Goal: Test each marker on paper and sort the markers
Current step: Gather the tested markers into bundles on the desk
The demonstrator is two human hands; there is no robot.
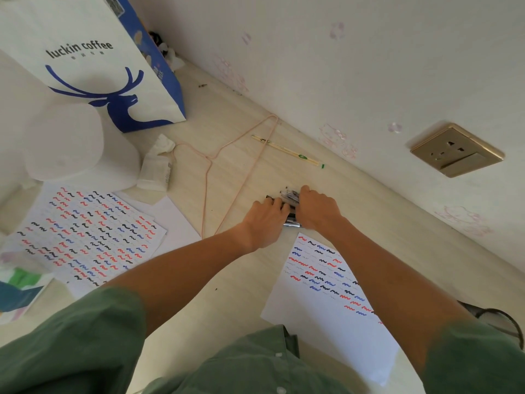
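Observation:
A bunch of several dark markers [290,198] lies on the pale wooden surface beyond a white paper sheet [335,322] covered with red, blue and black squiggles. My left hand [264,220] and my right hand [316,209] are both on the bunch, fingers curled around the markers from either side. Most of the markers are hidden under my hands. Another stack of squiggle-covered sheets [88,237] lies to the left.
A white and blue paper bag [93,69] stands at the back left, with a white roll [68,143] and crumpled tissue [157,163] before it. A pink wire hanger [227,172] and wrapped chopsticks [287,150] lie near the wall, which bears a gold socket [456,150].

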